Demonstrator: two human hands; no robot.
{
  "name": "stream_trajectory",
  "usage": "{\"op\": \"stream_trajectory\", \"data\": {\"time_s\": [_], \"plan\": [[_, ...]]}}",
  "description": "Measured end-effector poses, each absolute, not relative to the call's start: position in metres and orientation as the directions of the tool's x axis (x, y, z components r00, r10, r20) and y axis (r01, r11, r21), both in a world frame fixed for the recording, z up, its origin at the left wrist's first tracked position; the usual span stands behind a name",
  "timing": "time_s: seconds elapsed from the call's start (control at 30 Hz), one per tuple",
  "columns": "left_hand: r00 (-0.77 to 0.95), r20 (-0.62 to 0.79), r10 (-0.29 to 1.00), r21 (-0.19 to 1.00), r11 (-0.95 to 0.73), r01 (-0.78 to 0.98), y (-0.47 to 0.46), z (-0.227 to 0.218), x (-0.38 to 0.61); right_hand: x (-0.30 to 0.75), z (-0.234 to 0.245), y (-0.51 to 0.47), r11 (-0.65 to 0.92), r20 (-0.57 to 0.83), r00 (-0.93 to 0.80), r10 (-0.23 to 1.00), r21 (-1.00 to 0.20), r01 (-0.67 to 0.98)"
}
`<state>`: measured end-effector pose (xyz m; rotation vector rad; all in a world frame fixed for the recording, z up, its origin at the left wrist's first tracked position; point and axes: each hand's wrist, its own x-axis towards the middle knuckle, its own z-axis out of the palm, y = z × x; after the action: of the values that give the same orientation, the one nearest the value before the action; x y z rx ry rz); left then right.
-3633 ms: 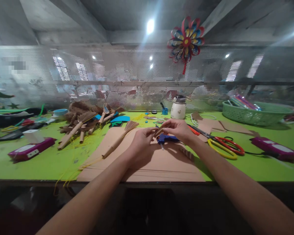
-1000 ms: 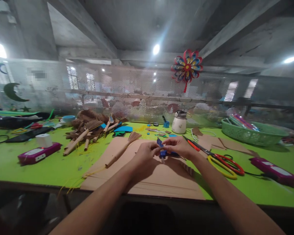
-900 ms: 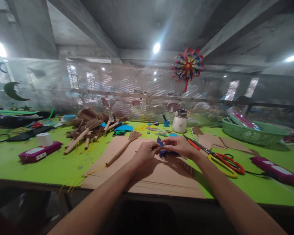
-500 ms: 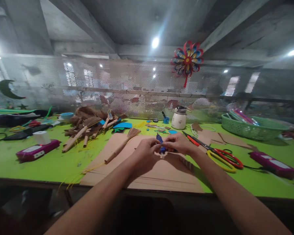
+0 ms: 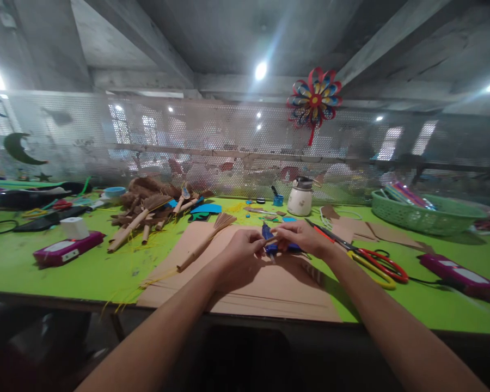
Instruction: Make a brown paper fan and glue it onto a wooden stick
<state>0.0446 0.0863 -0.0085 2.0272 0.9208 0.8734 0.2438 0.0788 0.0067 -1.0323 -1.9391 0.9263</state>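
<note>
Left hand (image 5: 243, 253) and right hand (image 5: 304, 237) meet at the middle of a cluttered green worktop (image 5: 424, 307), thumbs and fingertips closed on a thin brown strip (image 5: 271, 240), apparently paper, held between them above a stack of brown paper sheets (image 5: 245, 298). Close by the strip, a blue hot-glue gun (image 5: 271, 249) lies over the stack, nozzle pointing away and a clear glue stick (image 5: 273, 259) jutting from its near end; whether strip and tool touch cannot be told. Work appears partway along: the small piece between the fingers looks unfinished, and no glue can be made out on it. To the left on the same stack lies a brown paper roll (image 5: 200, 249) with a fringed, fanned end, seemingly already shaped. Beyond it, a heap of similar brown rolls (image 5: 133, 226) suggests several made, though whether any is complete is unclear. The stack and some flat brown paper pieces (image 5: 392, 234) at right look like material left to use. Scissors (image 5: 347, 245) with red and yellow handles rest right of the right hand. Farther back stand a cream flask (image 5: 300, 201) and a green basket (image 5: 433, 220); a multicoloured flower ornament (image 5: 315, 100) hangs above.
</note>
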Motion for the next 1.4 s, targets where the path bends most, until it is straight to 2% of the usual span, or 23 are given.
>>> {"op": "stream_trajectory", "data": {"time_s": [0.07,0.17,0.27,0.43,0.8,0.93,1.1,1.4], "plan": [[0.506,0.261,0.822,0.826,-0.461,0.323,0.087,-0.008,0.042,0.246,0.008,0.078,0.446,0.305,-0.445,0.842,-0.858,0.257],[0.537,0.248,0.806,0.840,-0.455,0.294,0.088,-0.006,0.040,0.245,0.008,0.078,0.535,0.356,-0.539,0.764,-0.816,0.219],[0.561,0.262,0.785,0.844,-0.469,0.262,0.086,-0.003,0.039,0.240,0.004,0.079,0.588,0.423,-0.495,0.759,-0.771,0.242],[0.595,0.276,0.755,0.831,-0.498,0.246,0.082,0.002,0.039,0.236,0.001,0.080,0.524,0.415,-0.386,0.824,-0.817,0.240],[0.621,0.290,0.728,0.839,-0.505,0.200,0.079,0.004,0.045,0.240,-0.002,0.087,0.451,0.381,-0.338,0.861,-0.878,0.160],[0.576,0.287,0.766,0.823,-0.504,0.260,0.080,0.001,0.048,0.240,-0.006,0.091,0.463,0.389,-0.326,0.862,-0.866,0.189],[0.512,0.244,0.824,0.859,-0.429,0.281,0.078,0.001,0.052,0.237,-0.008,0.091,0.452,0.389,-0.304,0.870,-0.875,0.175],[0.509,0.252,0.823,0.870,-0.423,0.253,0.079,0.000,0.053,0.236,-0.005,0.090,0.414,0.382,-0.268,0.884,-0.907,0.071]]}}
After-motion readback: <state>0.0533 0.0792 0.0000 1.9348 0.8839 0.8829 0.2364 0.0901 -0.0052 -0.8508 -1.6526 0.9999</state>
